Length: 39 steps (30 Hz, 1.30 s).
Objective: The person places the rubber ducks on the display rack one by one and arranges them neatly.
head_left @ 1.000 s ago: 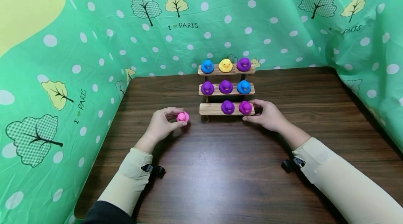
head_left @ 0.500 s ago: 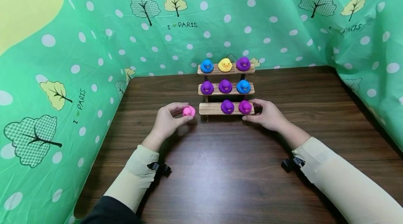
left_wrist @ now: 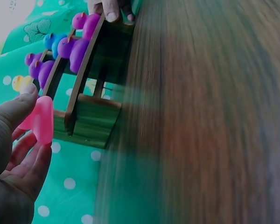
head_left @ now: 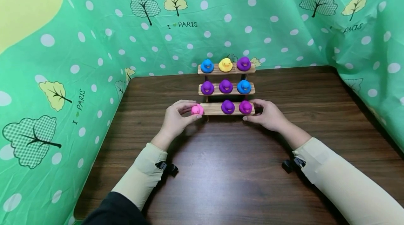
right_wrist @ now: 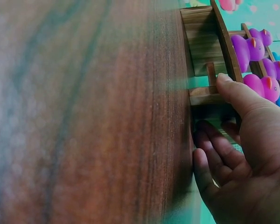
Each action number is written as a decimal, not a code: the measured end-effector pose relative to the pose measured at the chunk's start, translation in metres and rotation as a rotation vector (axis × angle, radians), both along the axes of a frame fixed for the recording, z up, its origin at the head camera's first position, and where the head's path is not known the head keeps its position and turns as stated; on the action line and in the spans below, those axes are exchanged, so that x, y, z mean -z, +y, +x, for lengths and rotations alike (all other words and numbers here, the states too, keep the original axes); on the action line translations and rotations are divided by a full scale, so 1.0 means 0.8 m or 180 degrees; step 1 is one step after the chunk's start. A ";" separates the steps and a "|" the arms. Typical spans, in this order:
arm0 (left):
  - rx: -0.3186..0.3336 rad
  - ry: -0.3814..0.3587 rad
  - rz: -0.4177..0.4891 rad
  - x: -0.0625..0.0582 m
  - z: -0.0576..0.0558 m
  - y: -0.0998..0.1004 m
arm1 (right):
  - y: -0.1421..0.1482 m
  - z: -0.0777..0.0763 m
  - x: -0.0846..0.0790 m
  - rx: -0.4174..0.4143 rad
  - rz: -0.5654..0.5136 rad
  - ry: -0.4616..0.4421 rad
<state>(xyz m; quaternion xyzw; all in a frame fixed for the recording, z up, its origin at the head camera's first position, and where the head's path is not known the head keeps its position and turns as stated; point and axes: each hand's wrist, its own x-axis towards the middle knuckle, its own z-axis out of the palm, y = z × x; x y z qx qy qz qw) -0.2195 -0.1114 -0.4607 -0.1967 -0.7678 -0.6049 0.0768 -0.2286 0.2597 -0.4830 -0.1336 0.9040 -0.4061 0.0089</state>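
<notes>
My left hand (head_left: 177,118) pinches a pink rubber duck (head_left: 197,109) between thumb and fingertips, at the left end of the lowest step of a three-tier wooden display stand (head_left: 212,108). In the left wrist view the pink duck (left_wrist: 43,119) is beside the near end of that step. A purple duck (head_left: 228,107) and a magenta duck (head_left: 245,107) sit on the middle and right of this step. At its right end my right hand (head_left: 269,116) grips the stand; the right wrist view has the thumb (right_wrist: 226,84) on the front edge and fingers curled beneath.
On the middle tier sit two purple ducks (head_left: 207,87) and a blue duck (head_left: 244,87). A blue duck (head_left: 207,66), a yellow duck (head_left: 225,65) and a purple duck (head_left: 244,64) line the top tier. A green dotted cloth (head_left: 189,35) hangs behind the dark wooden table (head_left: 227,176).
My left hand has carried the pink duck to the right and slightly up, reaching the left end of the lowest step. The right hand has stayed put on the stand.
</notes>
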 end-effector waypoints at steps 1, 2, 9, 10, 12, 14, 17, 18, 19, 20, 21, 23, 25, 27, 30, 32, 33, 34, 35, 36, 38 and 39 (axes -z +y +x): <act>-0.0002 0.0010 0.0019 0.000 0.000 0.003 | 0.000 0.000 0.000 -0.0010 -0.0002 -0.0004; -0.0010 0.0011 0.0032 0.001 -0.001 0.005 | 0.001 0.000 0.000 -0.0019 0.0002 -0.0007; -0.0115 0.0146 -0.0154 0.004 -0.005 0.018 | 0.001 0.000 0.002 -0.0046 -0.0038 -0.0019; -0.0135 0.0186 -0.0208 0.004 -0.006 0.020 | 0.001 0.000 0.002 -0.0049 -0.0041 -0.0013; -0.0158 0.0270 -0.0290 0.005 -0.007 0.023 | 0.000 0.000 0.002 -0.0052 -0.0049 -0.0007; -0.0182 0.0328 -0.0350 0.006 -0.009 0.027 | 0.000 0.000 0.002 -0.0044 -0.0053 -0.0007; -0.0203 0.0372 -0.0392 0.008 -0.011 0.031 | 0.000 -0.001 0.002 -0.0036 -0.0039 -0.0017; -0.0195 0.0379 -0.0390 0.008 -0.011 0.033 | 0.000 -0.001 0.002 -0.0034 -0.0035 -0.0019; -0.0189 0.0384 -0.0391 0.008 -0.012 0.035 | 0.000 -0.001 0.002 -0.0033 -0.0033 -0.0021; -0.0182 0.0392 -0.0391 0.009 -0.012 0.037 | 0.000 -0.001 0.002 -0.0031 -0.0033 -0.0020; -0.0174 0.0392 -0.0390 0.009 -0.013 0.038 | 0.000 -0.001 0.002 -0.0033 -0.0032 -0.0016; -0.0165 0.0402 -0.0396 0.009 -0.014 0.041 | 0.000 0.000 0.002 -0.0033 -0.0034 -0.0007; -0.0183 0.0405 -0.0429 0.010 -0.015 0.043 | 0.000 0.000 0.003 -0.0025 -0.0041 0.0006; -0.0204 0.0405 -0.0442 0.011 -0.016 0.044 | 0.000 0.000 0.003 -0.0024 -0.0044 0.0018; -0.0207 0.0413 -0.0417 0.011 -0.016 0.045 | -0.001 0.000 0.003 -0.0020 -0.0052 0.0032; -0.0193 0.0422 -0.0383 0.011 -0.016 0.046 | 0.000 0.000 0.003 -0.0019 -0.0053 0.0037; -0.0190 0.0431 -0.0378 0.010 -0.016 0.046 | 0.000 0.000 0.003 -0.0027 -0.0048 0.0040; -0.0189 0.0435 -0.0374 0.010 -0.016 0.047 | 0.000 0.000 0.003 -0.0017 -0.0053 0.0036; -0.0188 0.0437 -0.0375 0.010 -0.015 0.047 | 0.001 0.000 0.002 -0.0025 -0.0047 0.0034; -0.0190 0.0436 -0.0375 0.010 -0.015 0.048 | 0.001 0.000 0.002 -0.0028 -0.0050 0.0027; -0.0197 0.0425 -0.0375 0.010 -0.015 0.049 | 0.001 -0.001 0.002 -0.0034 -0.0049 0.0009; -0.0199 0.0418 -0.0373 0.010 -0.015 0.050 | 0.001 -0.001 0.001 -0.0046 -0.0043 0.0003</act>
